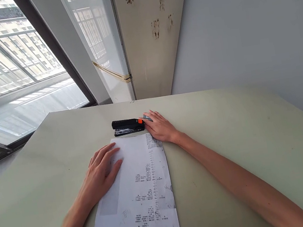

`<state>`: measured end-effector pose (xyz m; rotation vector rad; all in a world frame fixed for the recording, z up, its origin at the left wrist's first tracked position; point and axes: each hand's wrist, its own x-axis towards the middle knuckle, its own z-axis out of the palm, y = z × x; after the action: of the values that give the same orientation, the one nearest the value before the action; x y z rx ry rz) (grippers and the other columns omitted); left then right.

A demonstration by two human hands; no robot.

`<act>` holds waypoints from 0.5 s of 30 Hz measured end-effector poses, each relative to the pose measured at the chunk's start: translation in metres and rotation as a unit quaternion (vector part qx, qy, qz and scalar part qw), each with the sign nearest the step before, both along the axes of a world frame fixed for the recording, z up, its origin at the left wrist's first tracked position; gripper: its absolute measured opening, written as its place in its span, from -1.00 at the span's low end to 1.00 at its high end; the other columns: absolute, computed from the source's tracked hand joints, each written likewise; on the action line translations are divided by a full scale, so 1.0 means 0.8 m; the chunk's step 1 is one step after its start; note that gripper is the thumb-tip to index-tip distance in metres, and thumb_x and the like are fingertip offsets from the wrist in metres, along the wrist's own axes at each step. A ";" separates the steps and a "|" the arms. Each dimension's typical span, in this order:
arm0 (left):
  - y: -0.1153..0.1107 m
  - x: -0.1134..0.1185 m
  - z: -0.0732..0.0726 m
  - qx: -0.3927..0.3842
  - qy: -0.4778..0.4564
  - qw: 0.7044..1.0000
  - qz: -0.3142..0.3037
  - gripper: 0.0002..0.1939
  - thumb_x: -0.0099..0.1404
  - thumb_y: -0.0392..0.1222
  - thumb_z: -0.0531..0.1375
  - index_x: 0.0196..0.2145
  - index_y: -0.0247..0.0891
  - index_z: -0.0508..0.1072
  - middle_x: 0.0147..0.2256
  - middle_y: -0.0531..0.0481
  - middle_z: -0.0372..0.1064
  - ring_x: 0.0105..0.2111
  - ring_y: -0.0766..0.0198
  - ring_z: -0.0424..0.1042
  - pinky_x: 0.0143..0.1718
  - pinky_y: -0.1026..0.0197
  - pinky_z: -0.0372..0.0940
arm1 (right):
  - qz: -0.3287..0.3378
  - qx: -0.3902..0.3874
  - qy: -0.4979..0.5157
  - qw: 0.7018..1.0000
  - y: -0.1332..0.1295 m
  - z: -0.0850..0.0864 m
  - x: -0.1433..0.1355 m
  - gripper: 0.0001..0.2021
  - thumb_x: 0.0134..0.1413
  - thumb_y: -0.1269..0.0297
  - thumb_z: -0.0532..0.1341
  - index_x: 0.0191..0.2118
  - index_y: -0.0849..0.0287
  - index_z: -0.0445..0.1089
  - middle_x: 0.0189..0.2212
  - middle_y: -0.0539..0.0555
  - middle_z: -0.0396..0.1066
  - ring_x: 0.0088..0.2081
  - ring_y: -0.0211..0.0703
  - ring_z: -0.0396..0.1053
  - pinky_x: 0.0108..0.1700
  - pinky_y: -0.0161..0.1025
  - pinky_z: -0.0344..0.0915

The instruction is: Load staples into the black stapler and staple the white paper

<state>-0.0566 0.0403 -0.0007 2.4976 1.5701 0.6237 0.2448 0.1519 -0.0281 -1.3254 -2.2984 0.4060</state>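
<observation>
A long sheet of printed paper lies on the table, its text turned sideways to me. My left hand rests on the paper's upper left edge, fingers stretched out and apart. Just beyond the paper's far edge sits a black stapler with an orange mark on its right end. Beside that end is my right hand, lying flat with its fingers extended and the thumb side against the stapler. A small blue-grey item shows partly under the right fingers; its kind is hidden.
The pale green table spreads out on both sides of the paper. Behind its far edge stands a fridge with a worn side panel. A window is at the left and a grey wall at the right.
</observation>
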 end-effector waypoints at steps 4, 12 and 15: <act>-0.001 0.002 0.006 0.022 -0.020 1.000 0.010 -0.67 0.53 0.09 0.10 0.10 -0.02 0.50 0.23 -0.01 0.42 0.26 -0.03 0.33 0.27 -0.13 0.29 | 0.024 -0.083 0.148 0.985 0.004 0.002 -0.013 -0.50 0.42 0.29 0.00 0.38 0.11 0.32 0.42 0.08 0.24 0.51 -0.01 -0.02 0.56 0.08 -0.27; -0.008 0.004 0.012 0.021 -0.032 0.999 0.022 -0.71 0.54 0.02 0.08 -0.03 -0.07 0.56 0.09 -0.04 0.49 0.13 0.03 0.41 0.17 -0.03 0.35 | -0.030 -0.135 0.330 0.934 0.011 0.012 -0.036 -0.55 0.47 0.16 -0.13 0.17 0.06 0.42 0.17 0.08 0.55 0.27 -0.07 0.41 0.35 0.01 0.27; -0.009 0.004 0.012 0.006 -0.030 0.999 0.027 -0.70 0.54 0.04 0.08 -0.03 -0.07 0.56 0.10 -0.06 0.46 0.13 0.02 0.39 0.14 -0.02 0.35 | -0.057 -0.141 0.389 0.908 0.014 0.014 -0.047 -0.53 0.51 0.03 -0.17 0.03 0.09 0.43 0.05 0.14 0.61 0.19 -0.05 0.49 0.30 0.00 0.32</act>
<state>-0.0534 0.0327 0.0086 2.4283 1.6226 0.7110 0.2075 0.1628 -0.0170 -1.1246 -1.5207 1.0423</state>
